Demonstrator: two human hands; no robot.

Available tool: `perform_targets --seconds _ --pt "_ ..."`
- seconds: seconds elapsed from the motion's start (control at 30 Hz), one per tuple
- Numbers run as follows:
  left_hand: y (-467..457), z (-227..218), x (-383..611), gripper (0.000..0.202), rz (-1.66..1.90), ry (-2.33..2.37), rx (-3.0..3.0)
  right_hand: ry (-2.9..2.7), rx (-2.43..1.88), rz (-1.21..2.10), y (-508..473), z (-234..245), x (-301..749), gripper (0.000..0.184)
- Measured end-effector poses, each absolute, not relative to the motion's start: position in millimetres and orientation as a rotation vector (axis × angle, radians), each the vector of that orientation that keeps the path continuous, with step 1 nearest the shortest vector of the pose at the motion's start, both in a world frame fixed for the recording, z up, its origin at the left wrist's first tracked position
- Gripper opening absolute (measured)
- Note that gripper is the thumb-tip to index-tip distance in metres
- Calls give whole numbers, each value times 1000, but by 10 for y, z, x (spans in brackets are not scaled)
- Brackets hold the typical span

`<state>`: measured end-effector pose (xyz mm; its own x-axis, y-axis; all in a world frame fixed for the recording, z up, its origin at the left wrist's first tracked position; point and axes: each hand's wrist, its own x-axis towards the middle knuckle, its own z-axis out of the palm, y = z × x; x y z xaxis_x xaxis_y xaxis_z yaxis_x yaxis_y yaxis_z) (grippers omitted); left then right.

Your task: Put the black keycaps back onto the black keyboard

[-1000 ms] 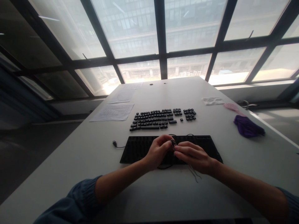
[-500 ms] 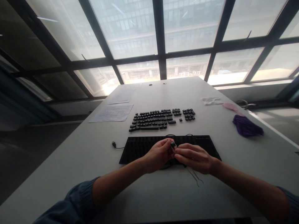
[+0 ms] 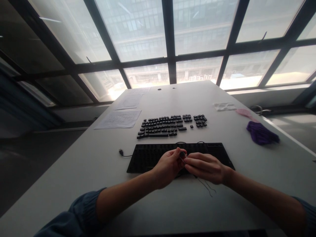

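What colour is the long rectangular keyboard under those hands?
Black: the long rectangular keyboard shows best in the head view.

The scene is viewed from the person's head, above and behind the grip where the left hand (image 3: 168,167) and the right hand (image 3: 206,167) meet. The camera is faced forward and down along the white table (image 3: 158,210), so the forearms (image 3: 125,189) are seen stretched away toward the grip. The grip is framed near, a little below mid-view, while the windows (image 3: 143,29) are taken in well beyond it.
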<state>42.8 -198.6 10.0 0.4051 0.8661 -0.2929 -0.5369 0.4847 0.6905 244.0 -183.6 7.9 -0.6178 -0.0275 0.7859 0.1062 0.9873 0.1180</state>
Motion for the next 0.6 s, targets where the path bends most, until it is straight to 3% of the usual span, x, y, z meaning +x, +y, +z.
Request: perform_targets --seconds 0.23,0.4,0.6 --pt "-1817 118 312 29 953 832 672 -2236 -48 -172 -1869 125 2434 17" --pt "-1611 190 150 36 881 1014 1169 -2238 -60 -124 -1867 111 2463 21" --pt "-934 260 88 24 965 1177 1818 -2246 -78 -100 -1853 74 2460 26"
